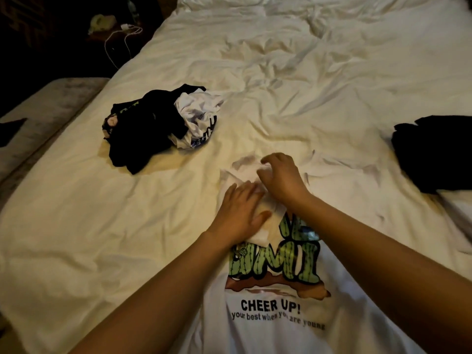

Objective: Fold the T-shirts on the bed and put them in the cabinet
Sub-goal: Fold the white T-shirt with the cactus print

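reading "cheer up!" on white t-shirt (275, 335) under hands (258, 198).

A bedroom, dimly lit; a wide bed (255, 72) with rumpled white sheets fills most of the view; at its far end lie white pillows (281, 1); beside its far left corner stands a dark nightstand (102, 34) with a white charging cable (120, 39); along its left side runs a pale padded bench (38, 108).
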A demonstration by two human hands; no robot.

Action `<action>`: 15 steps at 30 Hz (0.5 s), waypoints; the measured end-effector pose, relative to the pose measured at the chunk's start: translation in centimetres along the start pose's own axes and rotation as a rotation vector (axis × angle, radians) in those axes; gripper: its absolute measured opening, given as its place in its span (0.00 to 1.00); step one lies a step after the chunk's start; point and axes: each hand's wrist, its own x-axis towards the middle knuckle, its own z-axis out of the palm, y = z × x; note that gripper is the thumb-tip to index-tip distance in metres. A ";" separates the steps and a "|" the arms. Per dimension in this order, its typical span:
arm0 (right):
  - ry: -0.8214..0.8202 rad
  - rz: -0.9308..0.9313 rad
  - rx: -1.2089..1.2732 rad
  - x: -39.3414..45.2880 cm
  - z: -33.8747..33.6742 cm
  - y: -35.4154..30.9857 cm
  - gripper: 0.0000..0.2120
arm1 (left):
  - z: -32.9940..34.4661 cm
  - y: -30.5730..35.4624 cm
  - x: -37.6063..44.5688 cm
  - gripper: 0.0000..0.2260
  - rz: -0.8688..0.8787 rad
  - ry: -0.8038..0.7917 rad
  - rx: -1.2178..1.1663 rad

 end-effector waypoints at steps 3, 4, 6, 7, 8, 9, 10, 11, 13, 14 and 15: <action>0.014 -0.037 -0.174 -4.8 -1.3 2.8 0.18 | 0.2 0.7 0.2 0.21 0.057 0.336 -0.028; 0.008 -0.047 -0.228 -6.2 -1.5 3.6 0.19 | 0.1 1.1 0.3 0.20 0.033 0.376 -0.020; -0.003 -0.039 -0.312 -8.4 -2.2 4.7 0.22 | -0.2 2.1 0.8 0.20 -0.061 0.331 -0.005; -0.008 -0.019 -0.351 -9.2 -2.7 5.1 0.25 | -0.2 2.4 1.2 0.19 -0.127 0.277 -0.008; -0.026 0.008 -0.388 -9.8 -3.1 5.4 0.27 | -0.1 2.6 1.7 0.16 -0.199 0.223 -0.025; -0.043 0.035 -0.419 -10.2 -3.4 5.6 0.29 | 0.0 2.6 2.2 0.12 -0.259 0.202 -0.064; -0.045 0.059 -0.455 -10.7 -3.8 5.9 0.29 | -0.1 2.8 2.7 0.09 -0.304 0.206 -0.139; -0.041 0.070 -0.494 -10.9 -4.0 6.1 0.26 | -0.2 3.0 3.2 0.08 -0.338 0.230 -0.228; -0.039 0.071 -0.538 -11.1 -4.4 6.4 0.15 | -0.4 3.7 3.6 0.08 -0.383 0.314 -0.350; -0.052 0.064 -0.535 -11.1 -4.6 6.4 0.12 | -0.5 4.1 3.7 0.08 -0.396 0.345 -0.371; -0.072 0.063 -0.524 -11.1 -4.8 6.4 0.10 | -0.2 4.4 3.6 0.08 -0.406 0.352 -0.380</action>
